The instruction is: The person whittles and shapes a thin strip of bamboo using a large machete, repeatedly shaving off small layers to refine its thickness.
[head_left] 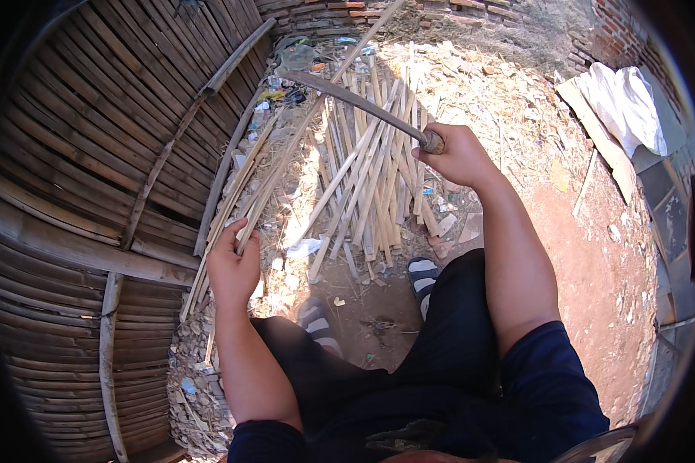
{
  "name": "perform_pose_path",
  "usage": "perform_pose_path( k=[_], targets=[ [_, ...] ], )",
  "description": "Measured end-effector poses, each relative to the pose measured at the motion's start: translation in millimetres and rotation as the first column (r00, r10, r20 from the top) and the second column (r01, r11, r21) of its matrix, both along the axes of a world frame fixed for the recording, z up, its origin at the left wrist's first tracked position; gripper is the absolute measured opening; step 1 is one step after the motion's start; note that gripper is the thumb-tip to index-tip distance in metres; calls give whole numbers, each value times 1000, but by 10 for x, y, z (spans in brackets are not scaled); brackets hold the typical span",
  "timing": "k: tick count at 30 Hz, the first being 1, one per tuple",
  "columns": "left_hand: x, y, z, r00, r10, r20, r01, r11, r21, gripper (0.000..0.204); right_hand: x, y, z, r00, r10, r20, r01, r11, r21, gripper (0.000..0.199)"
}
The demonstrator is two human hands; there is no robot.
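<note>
My left hand (235,262) is closed around a long bamboo strip (367,41), which slants away toward the far wall. My right hand (459,157) grips a machete (363,103) by its short round handle. The dark blade points far left and crosses over the strip in this view; whether they touch I cannot tell. Beyond my feet, a loose pile of split bamboo strips (371,189) lies on the ground, partly beneath the blade. More long strips (235,185) lie alongside the left wall, close to my left hand.
A slatted bamboo wall (69,139) rises on my left, and a brick wall (471,14) closes the far side. White cloth (624,104) hangs over a board (594,131) at the right. Rubble and litter cover the ground around my sandalled feet (423,282).
</note>
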State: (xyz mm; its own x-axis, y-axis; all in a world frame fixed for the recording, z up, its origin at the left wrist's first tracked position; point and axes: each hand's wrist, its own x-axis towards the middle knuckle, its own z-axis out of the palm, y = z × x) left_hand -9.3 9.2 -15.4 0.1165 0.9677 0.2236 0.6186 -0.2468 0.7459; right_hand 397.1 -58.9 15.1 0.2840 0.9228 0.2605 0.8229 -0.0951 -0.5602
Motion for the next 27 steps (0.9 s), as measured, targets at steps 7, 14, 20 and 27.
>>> perform_pose_path(
  k=[7, 14, 20, 27],
  targets=[
    [63, -7, -56, 999, -8, -41, 10, 999, 36, 32, -457, 16, 165, 914, 349, 206, -288, 917, -277, 33],
    [-20, 7, 15, 999, 26, -43, -24, 999, 48, 34, -57, 33, 84, 997, 20, 77, -17, 999, -42, 29],
    [45, -10, 14, 998, 38, -40, -35, 996, 83, 36, 19, -21, 3, 998, -3, 63, 5, 1000, -23, 26],
    [51, -6, -25, 980, 30, -198, -22, 999, 47, 36, -439, 13, 42, 907, 364, 212, -336, 929, -156, 23]
  ],
)
